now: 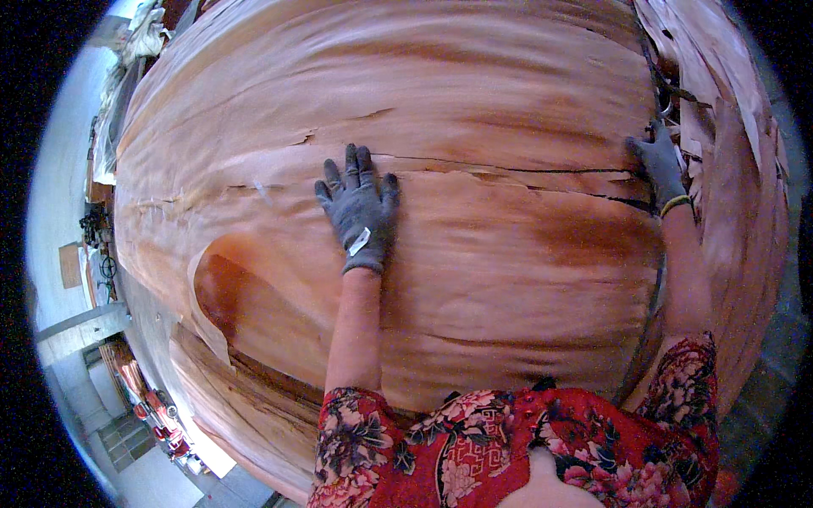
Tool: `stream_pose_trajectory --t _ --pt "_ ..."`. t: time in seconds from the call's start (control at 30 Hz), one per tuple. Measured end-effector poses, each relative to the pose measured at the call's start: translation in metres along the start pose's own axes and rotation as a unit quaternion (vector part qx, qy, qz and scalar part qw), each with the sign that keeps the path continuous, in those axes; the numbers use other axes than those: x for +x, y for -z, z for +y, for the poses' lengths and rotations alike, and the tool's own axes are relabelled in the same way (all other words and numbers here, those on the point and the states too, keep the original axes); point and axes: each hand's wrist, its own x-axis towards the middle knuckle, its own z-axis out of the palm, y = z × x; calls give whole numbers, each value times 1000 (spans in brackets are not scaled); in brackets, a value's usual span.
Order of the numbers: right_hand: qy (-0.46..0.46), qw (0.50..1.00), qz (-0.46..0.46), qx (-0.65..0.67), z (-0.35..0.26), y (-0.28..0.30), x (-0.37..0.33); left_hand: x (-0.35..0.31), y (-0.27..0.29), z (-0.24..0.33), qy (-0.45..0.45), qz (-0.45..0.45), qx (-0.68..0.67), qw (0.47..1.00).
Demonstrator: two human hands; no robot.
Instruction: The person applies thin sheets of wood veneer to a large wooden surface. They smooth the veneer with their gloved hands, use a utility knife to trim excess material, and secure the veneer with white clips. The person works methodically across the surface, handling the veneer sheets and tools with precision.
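A large, thin reddish-brown wood veneer sheet [508, 279] spreads beneath both hands, its surface rippled. My left hand [360, 207], in a grey work glove with a small white tag, lies flat on it with fingers spread. Just beyond the fingertips, a long dark split [525, 169] runs rightward across the sheet. At the sheet's right edge rests my right hand [663, 165], also gloved in grey with a yellow cuff. Its thumb points left, apart from the other fingers, which are partly hidden; I see nothing held in it.
Along the right stands another pile of veneer [732, 237] with ragged edges, a dark gap between it and the sheet. A curled veneer flap [224, 296] lifts at the lower left. Farther left are a red machine [161, 419] and a pale floor [63, 203].
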Motion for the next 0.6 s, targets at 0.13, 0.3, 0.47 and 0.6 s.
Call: stream_pose_trajectory --t 0.13,0.3,0.47,0.6 --pt "-59 997 -40 33 3 9 -1 1 -5 1 -20 53 -34 998" --pt "13 998 -32 -54 18 16 9 6 5 8 -72 77 -82 991" --pt "82 984 7 -155 46 25 28 8 -3 15 -119 70 -109 984" --pt "109 985 -8 -134 20 19 14 8 -6 12 -126 65 -85 986"
